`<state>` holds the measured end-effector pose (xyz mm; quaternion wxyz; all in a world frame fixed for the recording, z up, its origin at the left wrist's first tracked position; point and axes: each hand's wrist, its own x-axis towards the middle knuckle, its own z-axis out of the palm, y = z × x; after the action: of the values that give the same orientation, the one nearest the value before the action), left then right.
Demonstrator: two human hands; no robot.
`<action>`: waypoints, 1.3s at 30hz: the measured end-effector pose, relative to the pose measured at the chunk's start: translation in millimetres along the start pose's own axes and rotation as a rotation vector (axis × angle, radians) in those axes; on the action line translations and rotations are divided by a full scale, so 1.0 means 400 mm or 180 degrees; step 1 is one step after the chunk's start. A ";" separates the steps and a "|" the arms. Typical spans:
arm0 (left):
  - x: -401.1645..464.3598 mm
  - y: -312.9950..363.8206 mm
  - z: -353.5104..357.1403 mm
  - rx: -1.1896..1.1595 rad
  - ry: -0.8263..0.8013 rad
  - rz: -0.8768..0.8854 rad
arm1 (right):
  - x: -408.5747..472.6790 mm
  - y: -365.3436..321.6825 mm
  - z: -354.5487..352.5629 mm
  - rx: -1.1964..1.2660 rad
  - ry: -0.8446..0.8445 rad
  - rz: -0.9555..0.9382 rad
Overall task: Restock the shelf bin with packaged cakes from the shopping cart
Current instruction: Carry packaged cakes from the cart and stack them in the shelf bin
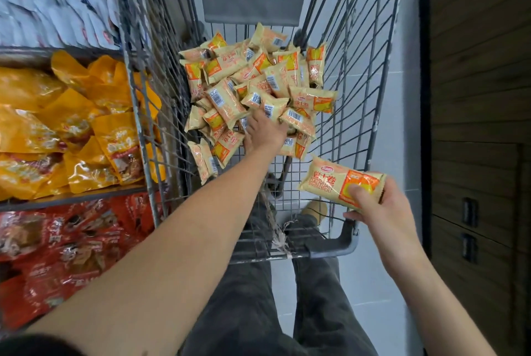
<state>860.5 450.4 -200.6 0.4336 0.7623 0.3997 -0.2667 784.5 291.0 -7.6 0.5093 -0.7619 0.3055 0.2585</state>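
The left hand [265, 133] is sunk among the heap of packaged cakes [253, 85] in the shopping cart [356, 103], back upward and fingers buried under the wrappers, so whether it has closed on one cannot be told. The right hand [373, 206] hangs over the cart's near right corner, thumb on top and fingers beneath a single cake pack [339, 183], held roughly level. To do this pick well, the left hand should probably close round one pack across its middle rather than snag a loose wrapper end, then lift straight up so its neighbours slide off instead of spilling through the wire. The shelf bins [71, 131] stand just left of the cart, holding yellow and red bags; which bin takes the cakes is not clear from here
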 end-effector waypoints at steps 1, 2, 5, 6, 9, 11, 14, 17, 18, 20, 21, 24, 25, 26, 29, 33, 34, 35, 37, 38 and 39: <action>0.010 0.005 0.011 -0.0010 0.0116 -0.0105 | -0.001 0.006 -0.002 0.0015 0.0031 0.0016; 0.019 0.009 0.017 0.0001 0.0186 -0.0188 | -0.002 0.012 -0.003 0.0015 0.0050 0.0026; 0.048 -0.002 0.015 0.0056 0.0204 -0.0164 | -0.003 0.025 0.000 0.0023 0.0055 0.0050; 0.052 -0.013 0.007 0.0022 0.0125 -0.0088 | -0.003 0.029 0.002 0.0042 0.0046 0.0060; 0.013 -0.052 -0.033 -0.0433 -0.0185 -0.0011 | -0.005 0.031 0.011 0.0088 0.0024 0.0072; -0.046 -0.073 -0.068 -0.1067 -0.0338 -0.0204 | -0.008 0.029 0.013 0.0099 0.0014 0.0072; -0.156 -0.098 -0.145 -0.2622 -0.1205 -0.0517 | -0.010 0.024 0.011 0.0105 0.0032 0.0028; -0.252 -0.111 -0.218 -0.3601 -0.2158 -0.0654 | -0.010 0.014 0.003 0.0071 0.0014 -0.0047; -0.278 -0.111 -0.232 -0.3823 -0.2343 -0.0781 | -0.010 0.011 -0.001 0.0056 -0.0014 -0.0094; -0.321 -0.107 -0.246 -0.4163 -0.2644 -0.1050 | -0.010 0.004 -0.009 0.0054 -0.0051 -0.0198; -0.338 -0.104 -0.250 -0.4225 -0.2767 -0.1107 | -0.011 0.002 -0.012 0.0068 -0.0057 -0.0249; -0.369 -0.092 -0.253 -0.4218 -0.3000 -0.1141 | -0.015 -0.004 -0.023 0.0135 -0.0056 -0.0359; -0.373 -0.087 -0.254 -0.4229 -0.3028 -0.1160 | -0.018 -0.005 -0.026 0.0159 -0.0054 -0.0383; -0.376 -0.080 -0.255 -0.4215 -0.3026 -0.1161 | -0.020 -0.005 -0.030 0.0179 -0.0062 -0.0409; -0.383 -0.064 -0.261 -0.3977 -0.3029 -0.1065 | -0.029 -0.009 -0.039 0.0248 -0.0124 -0.0466; -0.397 -0.045 -0.291 -0.3503 -0.3316 -0.0613 | -0.036 -0.008 -0.046 0.0156 -0.0138 -0.0481; -0.403 -0.040 -0.294 -0.3297 -0.3349 -0.0457 | -0.035 -0.006 -0.048 0.0181 -0.0090 -0.0423; -0.410 -0.034 -0.292 -0.2972 -0.3292 -0.0306 | -0.035 -0.006 -0.049 0.0262 -0.0051 -0.0346; -0.430 -0.019 -0.277 -0.2230 -0.2961 -0.0041 | -0.040 -0.006 -0.048 0.0411 -0.0090 -0.0253; -0.440 -0.011 -0.266 -0.1964 -0.2790 0.0069 | -0.044 -0.005 -0.045 0.0412 -0.0168 -0.0270; -0.449 -0.005 -0.254 -0.1787 -0.2665 0.0178 | -0.047 -0.004 -0.043 0.0356 -0.0285 -0.0311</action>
<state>768.2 472.0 -17.0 0.7520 0.4543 0.2273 -0.4201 774.2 279.3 12.6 0.5762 -0.7339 0.2589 0.2497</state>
